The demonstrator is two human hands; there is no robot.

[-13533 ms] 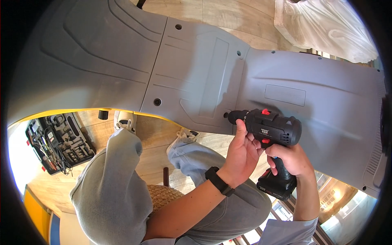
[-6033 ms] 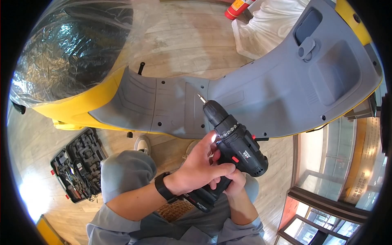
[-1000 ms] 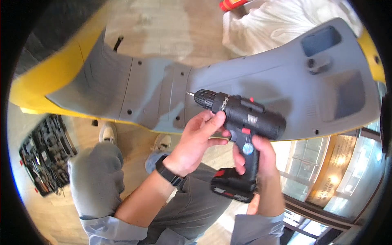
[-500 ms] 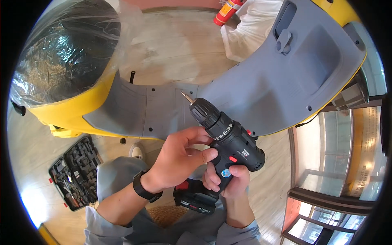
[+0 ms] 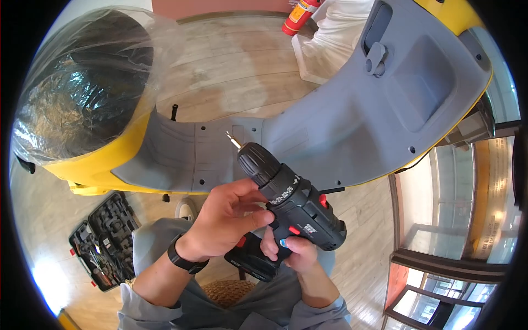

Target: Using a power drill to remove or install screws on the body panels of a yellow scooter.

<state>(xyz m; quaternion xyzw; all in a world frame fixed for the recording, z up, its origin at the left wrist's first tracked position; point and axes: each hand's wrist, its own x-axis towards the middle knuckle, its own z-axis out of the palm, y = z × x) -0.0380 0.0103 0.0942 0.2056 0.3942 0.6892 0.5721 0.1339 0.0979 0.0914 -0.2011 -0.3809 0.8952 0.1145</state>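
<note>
A black cordless drill (image 5: 308, 212) with red buttons points up and to the left, a silver screwdriver bit (image 5: 234, 139) in its chuck. My right hand (image 5: 300, 254) wraps round the drill's handle from below, thumb across its side. My left hand (image 5: 223, 217), with a black band on the wrist, is closed against the drill's near side, just behind the collar; some of its fingertips are hidden by the tool. Beyond the bit lies the grey footboard (image 5: 220, 157) of a yellow scooter, with dark screw holes; the bit appears apart from it.
A plastic-wrapped seat (image 5: 93, 82) rises at the left, and a grey front panel (image 5: 352, 110) at the right. An open tool case (image 5: 104, 239) lies on the floor at lower left. A red fire extinguisher (image 5: 300, 17) stands at the back beside white sheeting (image 5: 330, 44).
Both hands and the drill have shifted a little left, the drill's chuck end moving down slightly. The drill has rolled a bit, and its battery sits further under my left wrist.
</note>
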